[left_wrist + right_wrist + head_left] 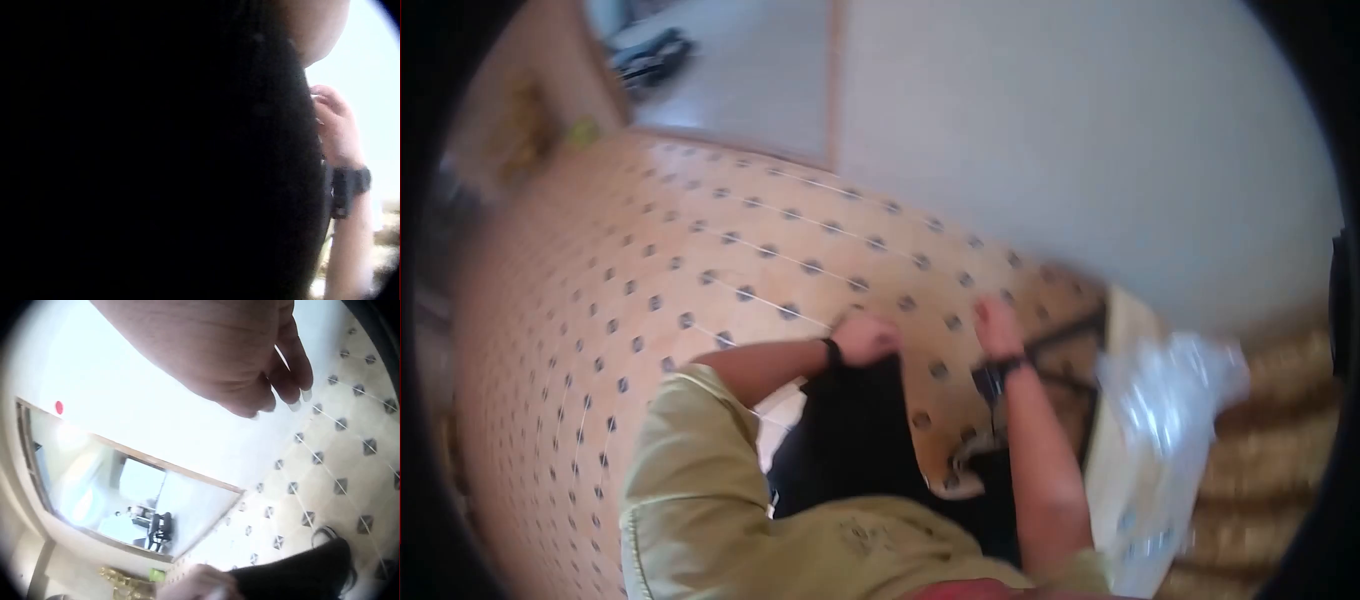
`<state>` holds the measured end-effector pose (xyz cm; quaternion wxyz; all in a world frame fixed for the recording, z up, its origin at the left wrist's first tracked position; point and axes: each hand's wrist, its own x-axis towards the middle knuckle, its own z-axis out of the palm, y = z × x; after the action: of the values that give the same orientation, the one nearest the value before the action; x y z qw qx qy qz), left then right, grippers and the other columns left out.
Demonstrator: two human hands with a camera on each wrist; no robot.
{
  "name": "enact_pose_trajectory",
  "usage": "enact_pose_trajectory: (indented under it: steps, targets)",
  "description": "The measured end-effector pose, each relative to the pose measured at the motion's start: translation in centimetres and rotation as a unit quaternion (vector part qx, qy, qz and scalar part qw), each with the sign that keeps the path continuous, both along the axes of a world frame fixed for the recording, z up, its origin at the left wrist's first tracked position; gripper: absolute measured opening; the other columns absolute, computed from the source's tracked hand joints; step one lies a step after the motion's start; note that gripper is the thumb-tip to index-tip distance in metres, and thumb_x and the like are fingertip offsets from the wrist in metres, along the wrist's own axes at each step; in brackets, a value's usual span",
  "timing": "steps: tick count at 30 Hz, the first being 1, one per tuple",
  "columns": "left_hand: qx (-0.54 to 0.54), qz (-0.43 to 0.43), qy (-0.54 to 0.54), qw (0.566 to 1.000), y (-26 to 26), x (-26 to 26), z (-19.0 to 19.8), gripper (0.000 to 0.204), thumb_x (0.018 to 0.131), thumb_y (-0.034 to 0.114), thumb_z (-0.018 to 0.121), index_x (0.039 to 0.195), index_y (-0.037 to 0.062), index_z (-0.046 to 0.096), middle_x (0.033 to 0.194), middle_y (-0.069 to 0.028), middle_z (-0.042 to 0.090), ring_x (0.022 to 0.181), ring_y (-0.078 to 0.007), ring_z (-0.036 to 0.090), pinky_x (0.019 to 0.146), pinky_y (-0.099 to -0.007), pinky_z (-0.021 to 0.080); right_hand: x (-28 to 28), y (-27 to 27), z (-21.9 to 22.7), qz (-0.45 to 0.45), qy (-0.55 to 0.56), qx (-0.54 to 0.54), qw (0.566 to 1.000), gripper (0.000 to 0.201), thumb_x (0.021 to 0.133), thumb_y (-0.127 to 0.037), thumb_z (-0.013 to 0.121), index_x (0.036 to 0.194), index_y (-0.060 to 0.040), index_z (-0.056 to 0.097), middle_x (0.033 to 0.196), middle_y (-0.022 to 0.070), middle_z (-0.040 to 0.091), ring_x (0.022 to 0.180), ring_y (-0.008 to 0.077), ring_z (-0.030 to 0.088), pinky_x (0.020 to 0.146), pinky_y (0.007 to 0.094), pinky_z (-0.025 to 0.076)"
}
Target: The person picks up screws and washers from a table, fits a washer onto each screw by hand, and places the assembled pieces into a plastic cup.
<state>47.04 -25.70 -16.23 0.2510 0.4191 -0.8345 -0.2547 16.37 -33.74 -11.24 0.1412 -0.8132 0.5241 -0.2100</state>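
Note:
My left hand (868,338) grips the top of a black cloth (850,430) that hangs down in front of my body. In the left wrist view the same black cloth (156,156) fills most of the picture and hides the left fingers. My right hand (997,325) is raised to the right of it, apart from the cloth. In the right wrist view, the right hand (231,356) has its fingers loosely bent, with nothing in them. A dark band with a small box sits on the right wrist.
Tiled floor (810,267) with dark diamonds spreads around me. On the right, a clear plastic bag (1165,400) lies on a pale surface beside a dark metal frame (1065,340). A white wall (1080,120) stands ahead, with a doorway at left. A shoe (325,536) shows near the cloth.

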Motion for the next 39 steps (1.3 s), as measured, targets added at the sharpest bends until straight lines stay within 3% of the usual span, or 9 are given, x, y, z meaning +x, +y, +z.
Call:
enact_pose_trajectory:
  steps: [8,13,16,17,19,22,25,36,39]
  targets:
    - [-0.014,-0.042,0.04,0.998,-2.9,-2.6,-1.0,0.017,0.101,0.014,0.063,0.093,0.0027,0.073,0.093,-0.0159,0.07,0.092,-0.0351,0.065,0.086,-0.0429,0.051,-4.7,13.2,25.1,0.04,0.038,-0.111,0.992,0.02,0.093,-0.01,0.062,0.111,-0.0077,0.069,0.105,0.0135,0.067,0.105,0.0354,0.066,0.089,0.0447,0.054]
    - [0.068,-0.111,-0.018,0.991,-5.2,-5.9,-1.7,0.015,0.099,0.011,0.063,0.091,0.0016,0.072,0.091,-0.0146,0.071,0.085,-0.0316,0.065,0.081,-0.0403,0.05,-11.3,28.9,32.0,-0.023,-0.021,-0.074,0.997,0.019,0.093,-0.007,0.067,0.112,-0.0063,0.067,0.105,0.0119,0.067,0.101,0.0333,0.067,0.086,0.0418,0.056]
    - [0.111,-0.142,0.0,0.984,-4.5,-8.4,-1.4,0.021,0.103,0.013,0.062,0.089,-0.0007,0.069,0.084,-0.0123,0.069,0.081,-0.0245,0.066,0.076,-0.0375,0.051,-18.5,38.1,33.6,-0.153,-0.003,-0.192,0.969,0.019,0.093,-0.007,0.072,0.111,-0.0045,0.069,0.103,0.0082,0.073,0.089,0.0261,0.072,0.077,0.0347,0.058]
    - [0.167,-0.14,0.005,0.976,-4.0,-9.1,0.0,0.024,0.104,0.013,0.061,0.087,-0.0017,0.068,0.082,-0.0111,0.068,0.079,-0.0222,0.066,0.075,-0.0369,0.051,-21.4,42.9,35.3,-0.36,-0.072,-0.074,0.927,0.014,0.095,-0.007,0.072,0.107,-0.0021,0.069,0.097,0.004,0.073,0.083,0.0141,0.07,0.072,0.0287,0.057]
    - [0.177,-0.153,0.023,0.972,-4.1,-9.5,0.1,0.028,0.108,0.017,0.059,0.089,-0.0014,0.067,0.082,-0.006,0.067,0.079,-0.0151,0.065,0.073,-0.0319,0.051,-25.4,45.8,34.1,-0.443,-0.152,-0.092,0.879,0.013,0.097,-0.006,0.072,0.108,-0.0007,0.069,0.096,0.0011,0.072,0.081,0.0063,0.066,0.068,0.0235,0.054]
    - [0.348,-0.093,0.055,0.931,-0.5,-13.3,5.2,0.027,0.111,0.023,0.057,0.098,0.0019,0.067,0.085,-0.0007,0.068,0.08,-0.0075,0.063,0.076,-0.0231,0.05,-27.6,46.5,32.6,-0.471,-0.126,-0.133,0.863,0.012,0.095,-0.009,0.072,0.103,-0.0018,0.07,0.083,0.0086,0.071,0.07,0.0134,0.065,0.066,0.0299,0.053]
    - [0.302,-0.147,0.035,0.941,2.1,-17.0,9.9,0.026,0.111,0.022,0.057,0.098,0.0016,0.067,0.085,-0.001,0.068,0.08,-0.0082,0.063,0.076,-0.0236,0.05,-29.1,45.1,30.4,-0.44,-0.123,-0.109,0.883,0.012,0.094,-0.01,0.072,0.103,-0.0033,0.07,0.084,0.0114,0.07,0.072,0.0198,0.066,0.068,0.0327,0.053]
    - [0.261,-0.24,0.08,0.932,11.5,-27.3,20.8,0.013,0.106,0.005,0.057,0.101,-0.0044,0.066,0.094,-0.009,0.069,0.087,-0.0159,0.066,0.085,-0.0287,0.053,-35.0,41.3,26.7,-0.35,-0.109,-0.156,0.917,0.017,0.095,-0.012,0.075,0.107,-0.0019,0.069,0.087,0.0034,0.068,0.071,0.0089,0.058,0.065,0.0267,0.049]
    - [0.236,-0.256,0.068,0.935,13.6,-31.0,22.8,0.013,0.104,0.004,0.059,0.098,-0.0048,0.067,0.089,-0.0097,0.069,0.083,-0.0165,0.067,0.081,-0.0283,0.054,-35.8,42.1,27.4,-0.413,-0.172,-0.161,0.88,0.019,0.095,-0.014,0.075,0.11,-0.0035,0.071,0.087,0.004,0.069,0.07,0.0087,0.057,0.065,0.0261,0.048]
